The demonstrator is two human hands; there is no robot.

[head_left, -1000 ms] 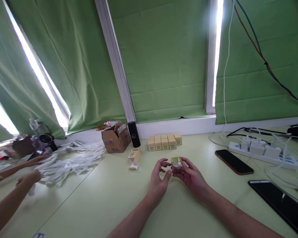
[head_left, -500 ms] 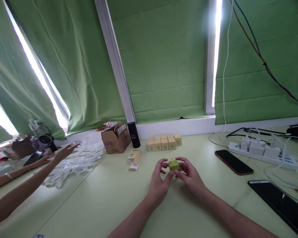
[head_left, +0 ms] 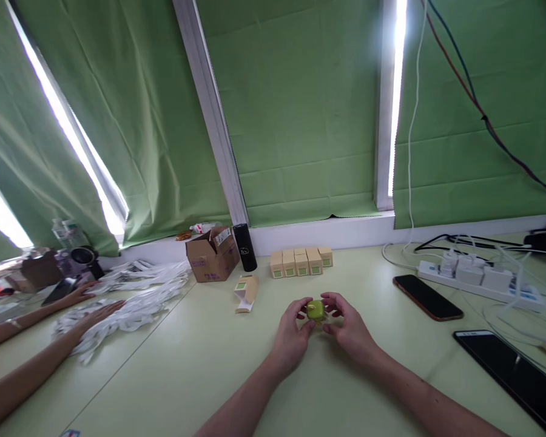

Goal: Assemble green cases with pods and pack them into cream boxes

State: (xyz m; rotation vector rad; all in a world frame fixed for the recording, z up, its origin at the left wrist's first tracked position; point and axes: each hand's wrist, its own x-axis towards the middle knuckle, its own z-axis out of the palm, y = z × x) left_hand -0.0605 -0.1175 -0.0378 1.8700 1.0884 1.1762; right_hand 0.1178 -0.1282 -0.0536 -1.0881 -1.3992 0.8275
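Observation:
Between my two hands is a small, glossy green rounded-square object with a small pale loop on its top face; its exact kind I cannot make out. My left hand grips it from the left, thumb in front and fingers behind. From the other side my right hand curls its fingers and thumb about its right edge. Something clear and yellowish shows just under it, partly hidden by my thumbs. Beyond my hands, to the left, lies an opened small cardboard box with a green label, its flap toward me.
Several small closed boxes stand in a row behind. A larger carton and a black bottle are left of them. Two phones and a power strip lie right. A co-worker's hands rest on white strips.
The green object has tipped, so its looped top now faces me more, and my hands have shifted slightly. The co-worker's nearer hand has drawn back and down onto the white strips.

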